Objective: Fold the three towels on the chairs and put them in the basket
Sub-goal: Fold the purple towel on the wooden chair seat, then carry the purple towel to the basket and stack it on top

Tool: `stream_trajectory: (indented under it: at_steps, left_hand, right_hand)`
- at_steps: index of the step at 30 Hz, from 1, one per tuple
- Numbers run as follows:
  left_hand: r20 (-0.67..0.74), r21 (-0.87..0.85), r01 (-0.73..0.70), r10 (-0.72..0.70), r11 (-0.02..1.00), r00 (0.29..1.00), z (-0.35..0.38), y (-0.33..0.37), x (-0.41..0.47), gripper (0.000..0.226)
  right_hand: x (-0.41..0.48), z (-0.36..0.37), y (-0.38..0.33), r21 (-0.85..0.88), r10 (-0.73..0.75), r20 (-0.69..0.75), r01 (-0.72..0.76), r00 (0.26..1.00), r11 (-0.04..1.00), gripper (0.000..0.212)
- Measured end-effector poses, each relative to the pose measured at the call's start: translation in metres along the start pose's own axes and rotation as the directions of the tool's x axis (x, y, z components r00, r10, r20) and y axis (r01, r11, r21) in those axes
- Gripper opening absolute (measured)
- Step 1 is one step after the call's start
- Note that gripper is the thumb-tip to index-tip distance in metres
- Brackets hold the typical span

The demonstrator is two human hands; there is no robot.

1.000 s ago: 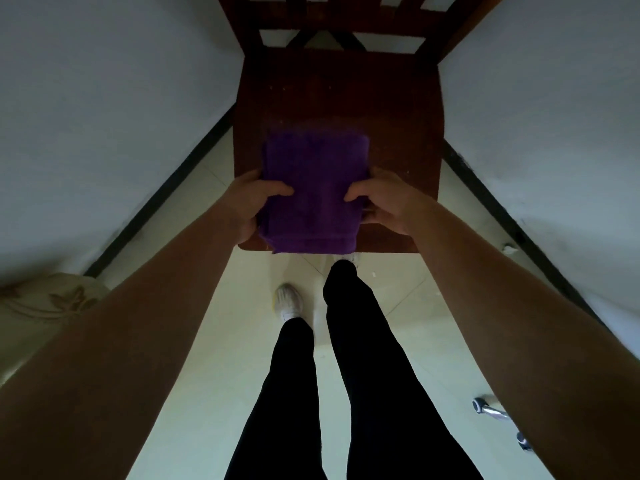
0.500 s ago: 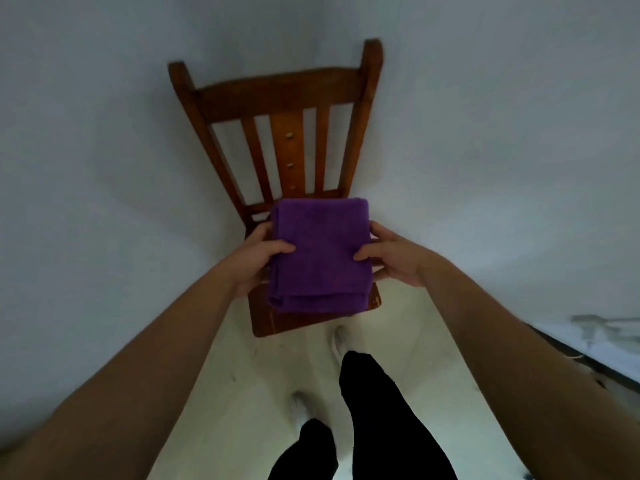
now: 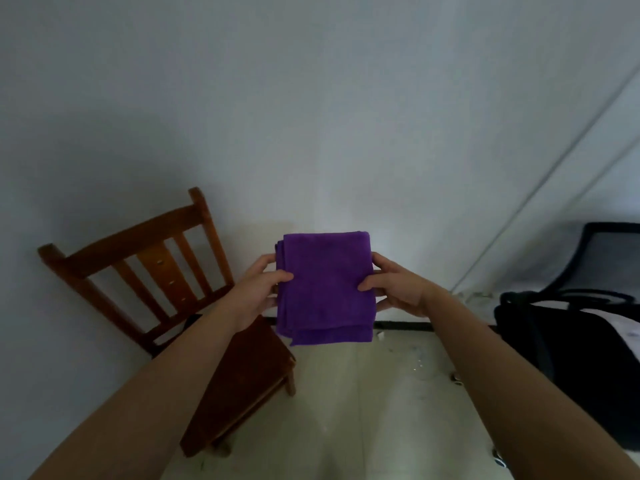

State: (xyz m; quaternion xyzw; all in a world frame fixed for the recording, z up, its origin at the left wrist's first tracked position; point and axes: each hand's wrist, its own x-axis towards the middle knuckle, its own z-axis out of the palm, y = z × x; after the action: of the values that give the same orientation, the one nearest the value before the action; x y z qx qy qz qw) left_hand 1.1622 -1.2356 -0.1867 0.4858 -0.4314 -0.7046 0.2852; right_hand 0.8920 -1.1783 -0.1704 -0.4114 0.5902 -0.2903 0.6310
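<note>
Both hands, the left hand (image 3: 258,292) and right hand (image 3: 398,289), grip the folded towel (image 3: 325,289) by its sides, in the air right of the chair (image 3: 166,271).

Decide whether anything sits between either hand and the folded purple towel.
Nothing visible does. The left hand and right hand grip the towel directly at opposite edges, thumbs on top.

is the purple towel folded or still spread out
Folded: the purple towel is a compact rectangle with stacked layer edges along its near end, held between left hand and right hand.
</note>
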Motion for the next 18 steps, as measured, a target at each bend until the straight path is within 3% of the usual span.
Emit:
stream_trajectory:
  at_steps: [4,9,13,18]
  left_hand:
    - [0.207,0.181,-0.017,-0.021,0.983,0.978,0.121,0.013,-0.005,0.037]
    - [0.465,0.367,-0.124,-0.066,0.922,0.883,0.306,-0.005,-0.045,0.036]
    - [0.600,0.426,-0.205,-0.105,0.881,0.793,0.454,-0.039,-0.089,0.035]
    - [0.728,0.431,-0.256,-0.166,0.866,0.665,0.625,-0.091,-0.145,0.039]
  right_hand:
    - [-0.112,-0.079,0.033,0.055,-0.039,-0.191,0.051,0.981,0.997,0.058]
    - [-0.281,-0.176,0.116,0.131,-0.022,-0.436,0.087,0.900,0.988,0.062]
    - [-0.416,-0.231,0.183,0.189,-0.007,-0.584,0.145,0.812,0.971,0.057]
    - [-0.565,-0.286,0.272,0.285,0.075,-0.734,0.207,0.675,0.936,0.066]
